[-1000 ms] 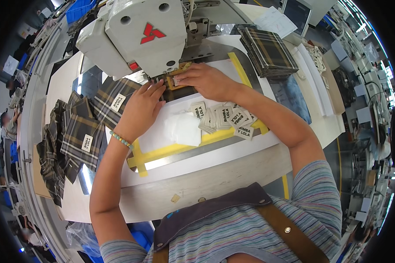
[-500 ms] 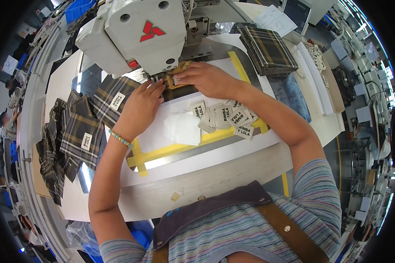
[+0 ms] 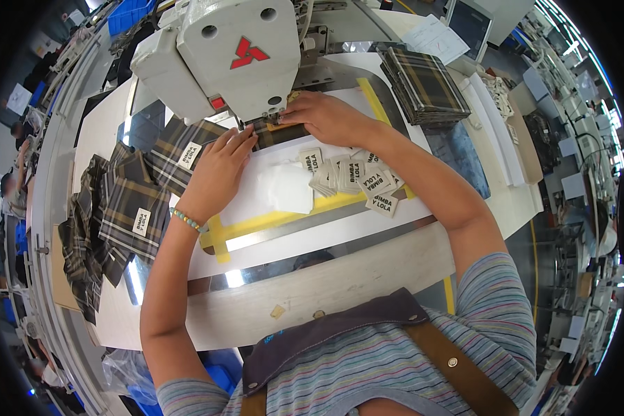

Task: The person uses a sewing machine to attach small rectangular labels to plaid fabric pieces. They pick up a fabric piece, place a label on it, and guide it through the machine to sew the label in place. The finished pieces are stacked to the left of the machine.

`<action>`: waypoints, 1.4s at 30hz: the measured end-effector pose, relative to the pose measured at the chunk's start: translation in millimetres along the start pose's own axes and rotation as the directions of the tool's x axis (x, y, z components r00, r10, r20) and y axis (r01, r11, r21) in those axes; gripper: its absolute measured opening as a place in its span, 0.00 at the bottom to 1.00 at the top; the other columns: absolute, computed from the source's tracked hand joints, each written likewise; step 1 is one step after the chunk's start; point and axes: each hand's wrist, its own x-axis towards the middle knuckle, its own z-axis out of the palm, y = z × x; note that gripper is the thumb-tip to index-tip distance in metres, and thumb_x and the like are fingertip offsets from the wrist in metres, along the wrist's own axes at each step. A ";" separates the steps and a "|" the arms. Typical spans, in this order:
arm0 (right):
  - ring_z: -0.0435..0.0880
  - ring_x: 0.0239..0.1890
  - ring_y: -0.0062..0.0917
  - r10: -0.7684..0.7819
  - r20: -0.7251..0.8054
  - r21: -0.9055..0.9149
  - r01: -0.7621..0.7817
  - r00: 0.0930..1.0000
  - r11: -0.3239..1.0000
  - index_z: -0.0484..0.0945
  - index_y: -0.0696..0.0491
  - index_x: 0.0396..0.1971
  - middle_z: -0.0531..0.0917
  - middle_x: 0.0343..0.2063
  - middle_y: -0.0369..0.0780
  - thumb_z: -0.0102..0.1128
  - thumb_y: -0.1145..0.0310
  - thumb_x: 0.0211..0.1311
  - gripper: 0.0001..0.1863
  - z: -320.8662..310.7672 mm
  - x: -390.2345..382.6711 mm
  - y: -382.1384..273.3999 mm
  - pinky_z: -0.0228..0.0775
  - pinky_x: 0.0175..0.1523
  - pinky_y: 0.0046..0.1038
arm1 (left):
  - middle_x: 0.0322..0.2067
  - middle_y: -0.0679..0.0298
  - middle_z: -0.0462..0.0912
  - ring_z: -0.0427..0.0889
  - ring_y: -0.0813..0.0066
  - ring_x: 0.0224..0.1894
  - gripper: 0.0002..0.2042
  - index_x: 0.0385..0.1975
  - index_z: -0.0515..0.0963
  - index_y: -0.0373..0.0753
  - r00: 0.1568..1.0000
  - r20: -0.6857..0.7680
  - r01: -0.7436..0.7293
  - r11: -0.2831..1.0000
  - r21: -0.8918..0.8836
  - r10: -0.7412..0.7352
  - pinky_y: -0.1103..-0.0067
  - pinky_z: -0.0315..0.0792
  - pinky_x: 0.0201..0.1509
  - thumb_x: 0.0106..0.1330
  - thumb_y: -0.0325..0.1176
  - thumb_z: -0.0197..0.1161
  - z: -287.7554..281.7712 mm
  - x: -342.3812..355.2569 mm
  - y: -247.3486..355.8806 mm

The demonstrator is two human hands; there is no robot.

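Both my hands work below the head of a white sewing machine [image 3: 239, 52]. A piece of dark plaid cloth [image 3: 281, 136] lies under its needle area. My left hand [image 3: 222, 165] has its fingers stretched forward, the tips by the cloth's left end. My right hand [image 3: 333, 119] reaches in from the other side, its fingers extended at a brass-coloured clamp frame [image 3: 279, 127]; its fingertips are partly hidden. Nearer me, a loose pile of cream fabric labels [image 3: 351, 175] with dark print rests beside a small stack of white paper pieces [image 3: 288, 191], on a yellow-taped white sheet [image 3: 256, 226].
Plaid pieces [image 3: 132, 215] with labels on them are heaped at the left. A neat stack of folded plaid pieces [image 3: 426, 84] stands at the back right, near a paper sheet [image 3: 437, 38] and a monitor [image 3: 469, 28]. A pale table edge [image 3: 326, 291] runs before me.
The taped sheet, with the labels on it, has slid away from me, baring a shiny strip at its near edge. My left hand has shifted slightly left; my right fingers remain at the clamp.
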 end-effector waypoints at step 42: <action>0.83 0.58 0.40 0.083 -0.340 -0.080 -0.117 0.937 0.990 0.91 0.56 0.45 0.89 0.51 0.43 0.63 0.79 0.64 0.13 -40.4 -47.4 43.5 0.77 0.65 0.40 | 0.71 0.61 0.78 0.70 0.56 0.77 0.21 0.68 0.79 0.37 0.997 0.032 -0.063 0.988 -0.139 0.068 0.64 0.63 0.80 0.77 0.30 0.63 10.7 36.2 9.8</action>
